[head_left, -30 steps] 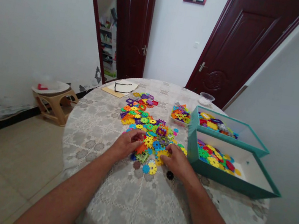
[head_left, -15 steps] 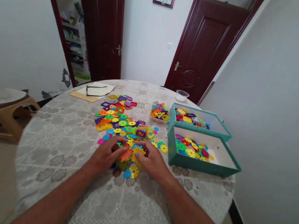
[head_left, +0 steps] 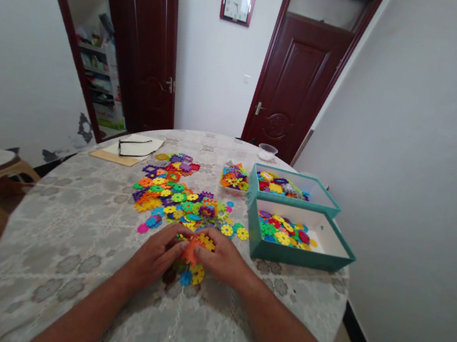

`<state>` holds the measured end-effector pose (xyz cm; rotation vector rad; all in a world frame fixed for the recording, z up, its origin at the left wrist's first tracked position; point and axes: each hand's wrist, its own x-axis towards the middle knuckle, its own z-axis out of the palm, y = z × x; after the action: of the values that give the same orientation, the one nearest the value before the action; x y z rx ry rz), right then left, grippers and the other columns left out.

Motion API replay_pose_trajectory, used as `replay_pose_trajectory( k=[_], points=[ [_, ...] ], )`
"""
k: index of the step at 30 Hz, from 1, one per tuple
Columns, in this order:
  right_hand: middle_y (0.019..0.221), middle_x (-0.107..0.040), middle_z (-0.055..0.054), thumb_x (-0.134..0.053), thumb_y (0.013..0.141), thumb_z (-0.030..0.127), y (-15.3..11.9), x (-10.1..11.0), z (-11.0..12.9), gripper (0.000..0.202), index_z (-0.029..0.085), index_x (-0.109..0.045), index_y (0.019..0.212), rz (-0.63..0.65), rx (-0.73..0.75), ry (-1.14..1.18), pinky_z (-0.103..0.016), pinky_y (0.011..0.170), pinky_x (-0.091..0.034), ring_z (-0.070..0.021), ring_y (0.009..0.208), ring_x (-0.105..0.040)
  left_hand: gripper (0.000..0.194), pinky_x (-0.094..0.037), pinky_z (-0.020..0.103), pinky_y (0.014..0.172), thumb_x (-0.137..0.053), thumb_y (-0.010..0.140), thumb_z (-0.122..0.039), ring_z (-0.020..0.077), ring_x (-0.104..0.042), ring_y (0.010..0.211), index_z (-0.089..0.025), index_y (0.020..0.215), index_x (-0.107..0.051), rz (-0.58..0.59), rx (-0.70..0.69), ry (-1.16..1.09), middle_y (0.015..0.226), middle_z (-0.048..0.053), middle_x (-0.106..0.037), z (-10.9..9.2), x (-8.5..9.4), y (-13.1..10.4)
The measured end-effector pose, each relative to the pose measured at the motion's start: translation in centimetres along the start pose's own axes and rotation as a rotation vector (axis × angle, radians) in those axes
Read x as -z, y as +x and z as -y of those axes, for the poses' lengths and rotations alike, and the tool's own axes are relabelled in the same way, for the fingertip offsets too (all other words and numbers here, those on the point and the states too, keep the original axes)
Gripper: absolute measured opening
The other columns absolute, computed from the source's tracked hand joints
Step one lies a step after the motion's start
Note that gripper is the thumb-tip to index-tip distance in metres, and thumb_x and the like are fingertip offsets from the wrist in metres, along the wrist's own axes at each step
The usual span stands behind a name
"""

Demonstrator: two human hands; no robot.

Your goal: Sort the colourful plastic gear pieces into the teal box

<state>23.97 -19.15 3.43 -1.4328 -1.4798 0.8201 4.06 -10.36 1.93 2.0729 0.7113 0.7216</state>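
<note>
My left hand (head_left: 157,253) is closed, thumb and fingers gripping the left side of an orange interlocking plastic piece (head_left: 190,253) with notched edges. From the other side my right hand (head_left: 225,258) pinches a yellow notched piece (head_left: 207,242), its thumb reaching over onto the orange one. The two pieces meet between my hands; whether they are locked together I cannot tell. Just below them hang or lie a yellow flower-shaped disc (head_left: 196,275), a blue disc (head_left: 186,278) and a dark brown disc (head_left: 169,276). My fingers hide part of this cluster.
Beyond my hands spreads a pile of colourful discs (head_left: 178,197). To the right stand a green-edged box (head_left: 297,257), another box (head_left: 329,203) behind it and a clear tub (head_left: 235,178) of pieces. Glasses (head_left: 135,148) lie on papers at the far left; a clear bowl (head_left: 267,152) stands at the back.
My hands have come closer together, and the yellow piece now sits against or behind the orange one. My right thumb has shifted onto the orange piece. The camera view has tilted up slightly.
</note>
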Motion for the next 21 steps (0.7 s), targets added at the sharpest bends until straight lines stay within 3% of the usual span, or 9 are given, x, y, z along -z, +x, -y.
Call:
replay_pose_trajectory(
  k=[2, 5, 8, 12, 16, 18, 21],
  points=[
    [0.104, -0.072, 0.000, -0.064, 0.084, 0.018, -0.2, 1.4, 0.7, 0.030, 0.025, -0.072, 0.112, 0.042, 0.001, -0.047, -0.030, 0.082, -0.052, -0.0193, 0.094, -0.066, 0.027, -0.051, 0.032, 0.073, -0.057, 0.098, -0.045, 0.0198, -0.064, 0.077, -0.025, 0.112, -0.066, -0.015, -0.071, 0.171, 0.096, 0.005, -0.069, 0.1, 0.7, -0.1],
    [0.095, -0.071, 0.001, -0.066, 0.085, 0.022, -0.7, 4.1, 2.1, 0.034, 0.026, -0.072, 0.118, 0.102, -0.071, -0.094, -0.026, 0.065, -0.049, -0.0154, 0.075, -0.062, 0.027, -0.051, 0.036, 0.082, -0.068, 0.090, -0.044, 0.0256, -0.066, 0.095, -0.025, 0.109, -0.069, 0.052, -0.120, 0.427, 0.109, 0.008, -0.070, 0.4, 1.8, -0.3],
    [0.084, -0.068, 0.002, -0.066, 0.087, 0.029, -0.7, 7.6, 3.1, 0.046, 0.027, -0.066, 0.133, 0.035, -0.163, -0.139, -0.023, 0.052, -0.042, -0.0117, 0.056, -0.053, 0.034, -0.050, 0.038, 0.088, -0.075, 0.083, -0.043, 0.0304, -0.065, 0.111, -0.028, 0.113, -0.070, 0.118, -0.108, 0.594, 0.124, 0.009, -0.067, 0.8, 2.3, -0.4],
    [0.071, -0.066, 0.002, -0.068, 0.086, 0.033, 1.9, 13.8, 2.6, 0.051, 0.020, -0.065, 0.136, -0.261, -0.183, -0.297, -0.024, 0.053, -0.044, -0.0129, 0.052, -0.053, 0.039, -0.050, 0.040, 0.093, -0.075, 0.084, -0.045, 0.0304, -0.063, 0.118, -0.029, 0.119, -0.069, 0.153, -0.080, 0.631, 0.131, 0.008, -0.065, 0.7, 2.3, -0.6],
    [0.084, -0.073, -0.004, -0.074, 0.082, 0.032, 5.9, 20.3, 0.7, 0.052, 0.017, -0.068, 0.131, -0.706, -0.251, -0.359, -0.026, 0.057, -0.051, -0.0151, 0.057, -0.061, 0.040, -0.049, 0.041, 0.100, -0.076, 0.083, -0.043, 0.0298, -0.060, 0.121, -0.028, 0.120, -0.069, 0.192, -0.065, 0.645, 0.134, 0.008, -0.063, 0.2, 2.2, -0.7],
    [0.088, -0.074, -0.008, -0.070, 0.085, 0.032, 7.3, 22.6, -0.2, 0.057, 0.013, -0.062, 0.138, -0.806, -0.276, -0.339, -0.028, 0.058, -0.054, -0.0168, 0.060, -0.064, 0.043, -0.049, 0.042, 0.101, -0.078, 0.081, -0.041, 0.0304, -0.059, 0.122, -0.029, 0.122, -0.069, 0.201, -0.065, 0.649, 0.135, 0.008, -0.063, 0.2, 2.2, -0.7],
    [0.094, -0.076, -0.011, -0.064, 0.087, 0.030, 8.0, 24.2, -1.1, 0.064, 0.012, -0.054, 0.147, -0.870, -0.278, -0.321, -0.029, 0.063, -0.057, -0.0185, 0.068, -0.069, 0.044, -0.048, 0.043, 0.103, -0.076, 0.082, -0.040, 0.0307, -0.058, 0.122, -0.029, 0.124, -0.067, 0.190, -0.089, 0.639, 0.135, 0.008, -0.062, 0.6, 2.2, -0.7]
  ],
)
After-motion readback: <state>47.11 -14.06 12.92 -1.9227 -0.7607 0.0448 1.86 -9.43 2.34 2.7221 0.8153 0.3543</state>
